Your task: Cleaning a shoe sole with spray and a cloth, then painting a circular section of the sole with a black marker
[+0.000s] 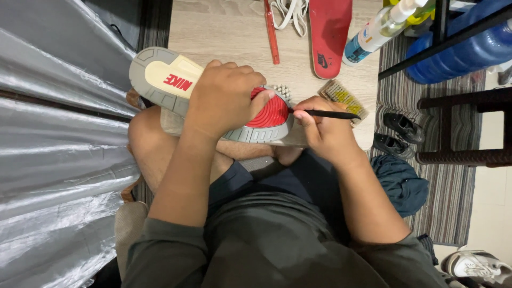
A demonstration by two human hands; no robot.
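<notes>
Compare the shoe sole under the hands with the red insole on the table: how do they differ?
The shoe sole is grey, cream and red, and the left hand holds it. The red insole is one colour, thin and flat, and lies untouched on the table. Both have a foot shape.

The left hand (223,98) grips an upturned sneaker (176,85); the right hand (325,128) presses a thin black tool (328,113) against its sole.

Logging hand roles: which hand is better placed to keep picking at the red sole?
Right. The right hand grips the thin black tool with its tip at the red sole; the left hand only steadies the shoe.
</notes>
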